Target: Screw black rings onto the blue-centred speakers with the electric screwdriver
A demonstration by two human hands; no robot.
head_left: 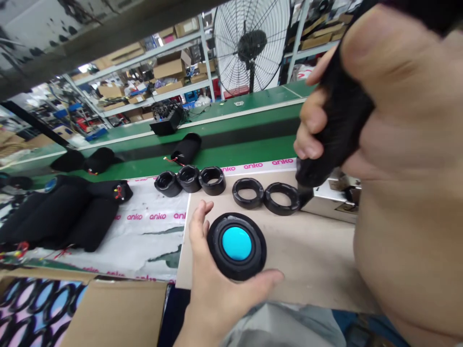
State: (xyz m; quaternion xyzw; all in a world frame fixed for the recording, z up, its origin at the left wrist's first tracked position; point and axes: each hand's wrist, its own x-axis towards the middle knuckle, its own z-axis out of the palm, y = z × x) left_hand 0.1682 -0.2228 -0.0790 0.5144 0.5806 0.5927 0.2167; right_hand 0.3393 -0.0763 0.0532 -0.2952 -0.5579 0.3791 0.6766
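My left hand point(220, 284) curves around a round black speaker-like part point(237, 271) with a bright blue domed centre. Its fingers lie along the left side and the thumb along the near side, with the tips spread. At the right, close to the camera, my right hand point(390, 120) is wrapped around a thick black hand-held tool point(340, 120). The tool slants down to the left and is partly smeared, so its exact kind cannot be made out. Its lower end is in front of a silver metal box point(331, 200), beside the black rings point(282, 198).
Several black rings point(212, 180) line the back of the cardboard sheet point(300, 270). Black fabric-covered cylinders point(94, 221) with wires lie left. A green conveyor belt point(231, 144) runs behind, with a large fan point(252, 46) beyond. An open carton point(115, 313) stands lower left.
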